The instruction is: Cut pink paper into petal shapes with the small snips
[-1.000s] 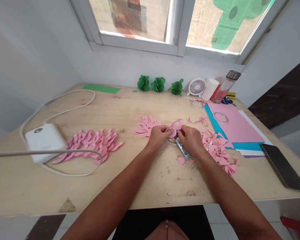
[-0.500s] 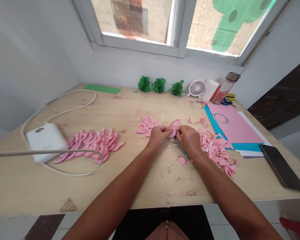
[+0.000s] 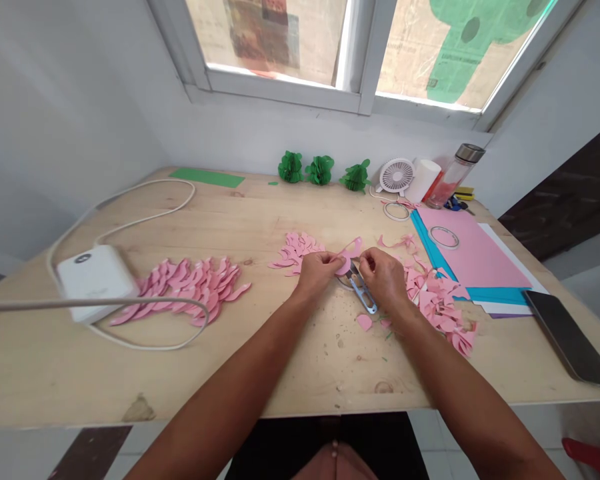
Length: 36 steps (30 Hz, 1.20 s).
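Observation:
My left hand (image 3: 319, 272) pinches a pink paper cutout (image 3: 345, 265) between thumb and fingertips. Just right of it is my right hand (image 3: 384, 275), its thumb and fingers closed together; anything between them is too small to make out. Between the hands, a pair of thread snips (image 3: 365, 297) with light blue handles lies on the table, its blades toward the pink cutout. Part of a ring shows beneath the snips and my left hand. Small curved pink paper pieces (image 3: 295, 251) lie in a fan just beyond my left hand.
A larger pile of pink petals (image 3: 195, 285) lies left, by a white power bank (image 3: 97, 280) with a looping cable. Pink scraps (image 3: 437, 300) spread right of my right hand. Farther right are paper sheets (image 3: 480, 257) and a phone (image 3: 570, 337); green paper balls (image 3: 320, 171) line the wall.
My right hand has drawn slightly right, away from the pink cutout, uncovering the blue snips. The cutout's upper loop now looks flatter and tilted. My left hand has stayed almost still.

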Available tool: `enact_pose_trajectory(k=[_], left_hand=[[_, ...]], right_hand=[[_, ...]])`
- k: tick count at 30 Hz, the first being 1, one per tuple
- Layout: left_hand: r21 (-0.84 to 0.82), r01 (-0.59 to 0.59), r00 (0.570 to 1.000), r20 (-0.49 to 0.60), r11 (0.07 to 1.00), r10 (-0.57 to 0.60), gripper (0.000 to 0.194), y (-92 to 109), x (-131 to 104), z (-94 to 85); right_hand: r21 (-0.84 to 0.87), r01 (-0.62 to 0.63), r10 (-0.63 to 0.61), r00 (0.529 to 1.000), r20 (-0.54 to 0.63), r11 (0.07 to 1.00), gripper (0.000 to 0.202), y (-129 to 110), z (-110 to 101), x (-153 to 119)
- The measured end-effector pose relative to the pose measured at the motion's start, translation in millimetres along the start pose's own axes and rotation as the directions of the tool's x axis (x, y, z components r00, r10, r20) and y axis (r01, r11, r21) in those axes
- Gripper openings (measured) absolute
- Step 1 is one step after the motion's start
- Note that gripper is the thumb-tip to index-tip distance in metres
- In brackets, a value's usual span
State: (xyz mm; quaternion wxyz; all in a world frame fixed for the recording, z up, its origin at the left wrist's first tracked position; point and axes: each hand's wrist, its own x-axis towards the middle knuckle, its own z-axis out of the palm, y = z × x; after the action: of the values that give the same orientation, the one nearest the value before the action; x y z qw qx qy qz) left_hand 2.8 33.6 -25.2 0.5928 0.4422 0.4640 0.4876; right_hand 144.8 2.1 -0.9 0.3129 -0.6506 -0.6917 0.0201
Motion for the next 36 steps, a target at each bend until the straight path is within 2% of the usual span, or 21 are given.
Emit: enact_pose_trajectory(k=[3, 6, 9, 13, 22, 30, 36], left_hand=[[-0.012, 0.006, 1.000, -0.007, 1.000, -0.006, 0.019, -4, 2, -1.3], [-0.033, 0.029, 1.000, -0.002, 0.999, -0.029, 0.018, -6, 3, -0.3], [-0.066, 0.053, 0.999, 0.004, 0.996, -0.052, 0.016, -5, 2, 2.1], [-0.094, 0.069, 0.998, -0.006, 0.993, -0.070, 0.014, 0, -1, 4.5], [-0.110, 0.099, 0.995, 0.042, 0.989, -0.094, 0.011, 8, -8, 5.8], [-0.081, 0.090, 0.995, 0.040, 0.993, -0.087, 0.012, 8, -7, 5.8], [-0.081, 0.106, 0.994, 0.021, 0.991, -0.104, 0.014, 5, -4, 6.0]], right_hand=[[0.142, -0.083, 0.085, 0.996, -0.006, 0.986, 0.015, 7, -1, 3], [0.330, -0.166, 0.155, 0.986, 0.061, 0.929, 0.016, 12, 0, 5], [0.490, -0.218, 0.182, 0.976, 0.120, 0.844, 0.018, 14, 2, 7], [0.608, -0.244, 0.187, 0.970, 0.156, 0.756, 0.020, 13, 2, 9], [0.661, -0.274, 0.170, 0.961, 0.219, 0.699, 0.022, 9, -3, 8], [0.681, -0.347, 0.139, 0.929, 0.342, 0.645, 0.023, 4, -3, 4], [0.655, -0.331, 0.126, 0.932, 0.341, 0.680, 0.028, 7, 1, 2]])
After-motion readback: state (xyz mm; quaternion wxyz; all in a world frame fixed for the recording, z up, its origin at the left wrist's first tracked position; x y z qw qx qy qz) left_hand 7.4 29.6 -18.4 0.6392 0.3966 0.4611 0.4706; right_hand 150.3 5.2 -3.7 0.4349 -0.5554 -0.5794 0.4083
